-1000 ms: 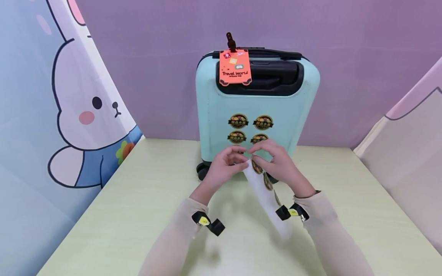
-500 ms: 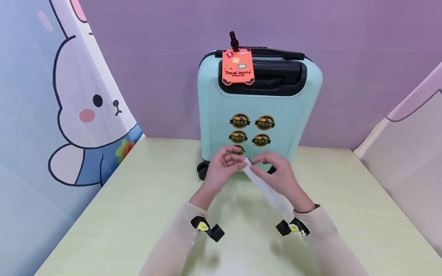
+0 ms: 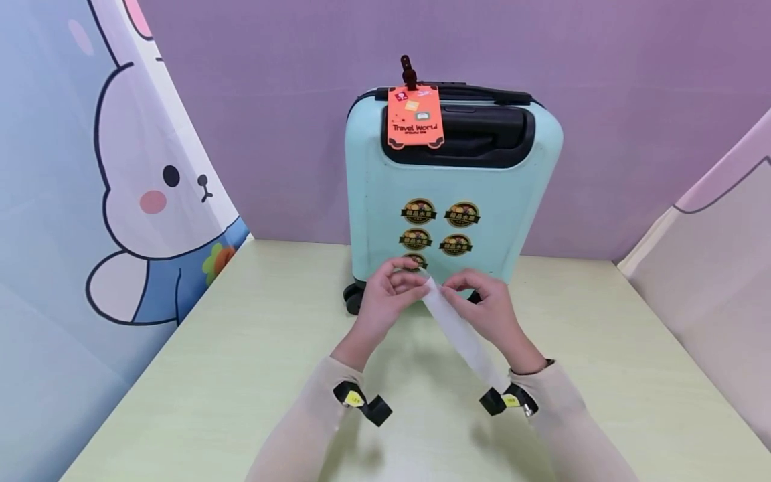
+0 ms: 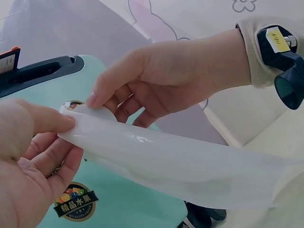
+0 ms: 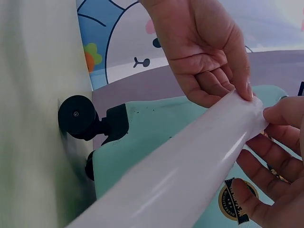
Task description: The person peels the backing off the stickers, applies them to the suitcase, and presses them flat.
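Note:
A long white strip of stickers (image 3: 460, 335) hangs slanting down to the right between my hands, its glossy backing facing me. My left hand (image 3: 385, 298) pinches its upper end between thumb and fingers. My right hand (image 3: 486, 302) pinches the strip's edge close by. In the left wrist view, part of a round sticker (image 4: 73, 105) shows at that end, beside the right thumb tip. Behind the hands stands a mint-green suitcase (image 3: 385, 181). Several round black-and-gold stickers (image 3: 462, 214) are on its front in two columns; the left hand partly covers the lowest one.
The suitcase stands upright on a pale yellow-green table (image 3: 241, 375), against a purple cloth backdrop (image 3: 259, 120). An orange luggage tag (image 3: 415, 117) hangs from its top. Black wheels (image 3: 354, 296) show at its base. A curtain with a cartoon rabbit (image 3: 162, 201) borders the left side.
The right hand has moved down and slightly right from near the suitcase's stickers. The strip has turned, so its printed stickers no longer face the head view. The left hand has barely moved.

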The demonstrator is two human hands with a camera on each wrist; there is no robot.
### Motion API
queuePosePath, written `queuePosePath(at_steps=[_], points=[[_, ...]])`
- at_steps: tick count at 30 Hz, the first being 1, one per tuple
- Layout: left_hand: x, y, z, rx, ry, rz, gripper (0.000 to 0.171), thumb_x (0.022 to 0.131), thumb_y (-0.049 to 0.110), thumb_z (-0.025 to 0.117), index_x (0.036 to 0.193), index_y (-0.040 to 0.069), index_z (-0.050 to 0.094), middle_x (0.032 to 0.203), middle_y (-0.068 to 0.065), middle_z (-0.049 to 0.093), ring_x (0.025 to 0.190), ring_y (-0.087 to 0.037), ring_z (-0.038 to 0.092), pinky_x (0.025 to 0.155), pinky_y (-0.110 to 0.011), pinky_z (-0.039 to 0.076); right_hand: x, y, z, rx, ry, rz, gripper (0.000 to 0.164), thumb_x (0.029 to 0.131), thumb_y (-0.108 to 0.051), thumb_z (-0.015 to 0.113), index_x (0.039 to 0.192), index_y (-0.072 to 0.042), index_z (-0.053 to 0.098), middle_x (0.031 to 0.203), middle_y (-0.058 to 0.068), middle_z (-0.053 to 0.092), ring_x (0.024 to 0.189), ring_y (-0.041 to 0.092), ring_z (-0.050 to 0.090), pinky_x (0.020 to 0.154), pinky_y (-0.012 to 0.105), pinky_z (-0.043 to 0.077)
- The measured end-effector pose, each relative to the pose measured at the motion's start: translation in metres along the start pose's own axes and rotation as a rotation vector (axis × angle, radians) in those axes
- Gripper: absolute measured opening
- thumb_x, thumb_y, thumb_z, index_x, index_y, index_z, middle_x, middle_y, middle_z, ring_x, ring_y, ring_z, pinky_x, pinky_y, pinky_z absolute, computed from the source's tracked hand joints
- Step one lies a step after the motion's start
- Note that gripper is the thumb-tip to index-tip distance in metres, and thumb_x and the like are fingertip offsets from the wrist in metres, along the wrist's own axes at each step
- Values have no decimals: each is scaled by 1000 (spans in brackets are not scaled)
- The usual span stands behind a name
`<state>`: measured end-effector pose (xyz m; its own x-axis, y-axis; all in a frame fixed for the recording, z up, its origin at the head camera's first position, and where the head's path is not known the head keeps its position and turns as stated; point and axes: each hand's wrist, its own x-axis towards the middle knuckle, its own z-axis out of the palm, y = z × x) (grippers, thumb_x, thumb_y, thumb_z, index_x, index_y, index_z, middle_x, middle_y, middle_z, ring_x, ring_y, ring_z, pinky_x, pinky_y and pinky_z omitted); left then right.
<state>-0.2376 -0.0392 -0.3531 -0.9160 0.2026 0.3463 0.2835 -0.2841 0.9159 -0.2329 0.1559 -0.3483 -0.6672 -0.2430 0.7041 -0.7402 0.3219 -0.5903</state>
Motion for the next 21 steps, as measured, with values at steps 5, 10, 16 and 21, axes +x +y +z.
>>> queuePosePath(at_steps=[5, 10, 16, 21], points=[[-3, -5, -2, -2, 45, -25, 36, 88, -12, 65, 122, -7, 52, 93, -1, 72, 86, -13, 70, 85, -30, 57, 0, -1, -3, 58, 16, 107, 7, 89, 7, 68, 89, 2, 73, 83, 10, 71, 75, 3, 63, 62, 17, 50], [-7, -11, -4, 17, 87, -57, 35, 88, -9, 68, 120, -3, 54, 95, -2, 73, 87, -13, 69, 85, -30, 57, 0, 1, -6, 133, 10, 232, 5, 92, 3, 67, 91, 6, 71, 82, 8, 70, 68, 9, 62, 59, 18, 50], [-10, -23, -7, 2, 130, -78, 36, 87, -9, 70, 119, -3, 54, 92, -2, 73, 86, -14, 70, 85, -34, 58, -1, 10, -11, 180, 24, 295, 9, 93, -1, 67, 93, 8, 71, 77, 2, 68, 64, 8, 56, 57, 20, 48], [-14, -38, -9, -15, 146, -117, 35, 86, -10, 69, 118, -6, 54, 90, -2, 73, 84, -14, 70, 82, -34, 59, -4, 19, -15, 171, 37, 307, 11, 94, -2, 67, 94, 8, 70, 74, 6, 67, 61, 9, 51, 57, 21, 46]])
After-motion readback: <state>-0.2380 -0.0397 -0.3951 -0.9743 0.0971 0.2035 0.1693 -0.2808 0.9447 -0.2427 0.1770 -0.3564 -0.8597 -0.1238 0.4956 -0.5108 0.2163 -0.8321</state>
